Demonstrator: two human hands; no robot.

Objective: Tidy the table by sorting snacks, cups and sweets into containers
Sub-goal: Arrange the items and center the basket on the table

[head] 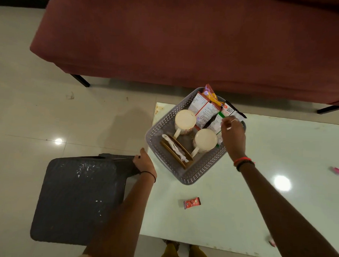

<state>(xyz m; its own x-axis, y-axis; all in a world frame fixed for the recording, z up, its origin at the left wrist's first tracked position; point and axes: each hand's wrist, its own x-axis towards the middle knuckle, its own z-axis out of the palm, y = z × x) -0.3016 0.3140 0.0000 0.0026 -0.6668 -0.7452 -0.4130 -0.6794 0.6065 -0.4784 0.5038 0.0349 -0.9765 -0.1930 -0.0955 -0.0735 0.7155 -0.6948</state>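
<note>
As I watch the head feed, sofa (188, 41): maroon, on dark legs, across the top beyond the table.
Table (258, 210): white, glossy, lower right, with a light glare on it.
Dark grey square piece (78, 200): on the floor left of the table. Stool or upturned bin, I cannot tell.
Basket (184, 177): grey, perforated, on the table's far left corner.
Left hand (144, 162): fingers curled over the dark piece's far right corner, gripping it.
Right hand (233, 135): over the basket's right side, thumb and forefinger pinching the top of a green-edged packet (215, 122).
Cups: cream, upside down in the basket, far cup (185, 119) and near cup (206, 138).
Snack packets (202, 108): standing at the basket's far end.
Napkin holder (175, 154): brown, tissue in it, at the basket's near-left wall.
Red sachet (192, 202): loose on the table, my side of the basket.
Pink sweets: loose on the table, first sweet (338, 171) far right, second sweet (272, 242) at the near edge.
</note>
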